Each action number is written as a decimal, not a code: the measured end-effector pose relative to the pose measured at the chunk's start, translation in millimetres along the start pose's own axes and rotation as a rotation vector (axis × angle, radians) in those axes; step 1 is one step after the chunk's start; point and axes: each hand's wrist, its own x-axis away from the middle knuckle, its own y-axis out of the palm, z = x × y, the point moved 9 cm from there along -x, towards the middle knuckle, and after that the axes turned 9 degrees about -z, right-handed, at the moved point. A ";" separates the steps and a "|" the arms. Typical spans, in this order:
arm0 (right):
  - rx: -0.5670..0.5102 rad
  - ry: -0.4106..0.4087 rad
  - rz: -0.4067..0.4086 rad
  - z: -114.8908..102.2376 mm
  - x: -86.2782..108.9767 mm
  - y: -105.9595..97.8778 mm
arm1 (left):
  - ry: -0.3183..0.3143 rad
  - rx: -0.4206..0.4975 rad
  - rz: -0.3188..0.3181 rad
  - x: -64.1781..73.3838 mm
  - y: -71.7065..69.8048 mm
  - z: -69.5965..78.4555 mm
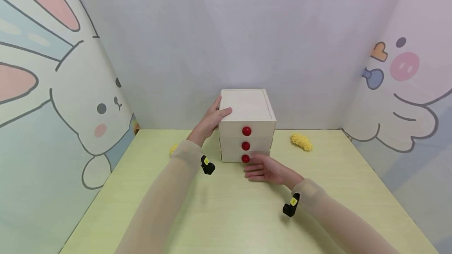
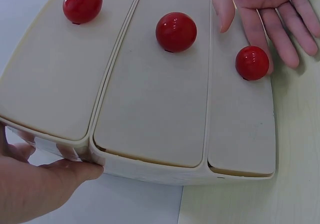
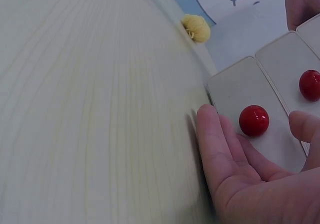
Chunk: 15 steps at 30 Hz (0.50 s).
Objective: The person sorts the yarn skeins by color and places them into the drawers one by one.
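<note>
A small white three-drawer cabinet (image 1: 247,105) stands on the table, with one round red knob on each drawer front. My left hand (image 1: 211,120) holds its upper left edge, thumb over the top and fingers along the side. In the left wrist view the left thumb (image 2: 75,171) lies against the cabinet's side, near the front. My right hand (image 1: 266,169) is at the bottom drawer, palm turned up and fingers extended. The fingers (image 3: 212,134) lie beside and below the bottom red knob (image 3: 254,120), not closed round it. All the drawers look pushed in.
A yellow yarn bundle (image 1: 301,142) lies right of the cabinet. Another yellow bundle (image 1: 173,149) is partly hidden behind the left forearm. The light wood-grain table (image 1: 226,211) meets a pale back curtain (image 1: 169,50), with cartoon-printed curtains at both sides.
</note>
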 end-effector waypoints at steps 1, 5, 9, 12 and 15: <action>-0.008 0.003 -0.002 0.8 -1.7 0.6 | -0.001 -0.001 0.000 0.0 0.0 -0.1; -0.042 0.014 -0.011 3.1 -7.7 2.8 | -0.002 -0.001 -0.001 0.3 -0.2 -0.6; -0.065 0.016 -0.010 3.7 -13.0 5.6 | 0.001 -0.002 -0.003 0.8 0.1 -0.2; -0.076 0.013 0.002 3.3 -16.9 8.3 | 0.004 0.002 -0.006 0.9 0.4 0.2; -0.093 0.016 0.021 3.7 -20.7 10.1 | 0.000 0.008 -0.003 1.1 -0.5 -0.3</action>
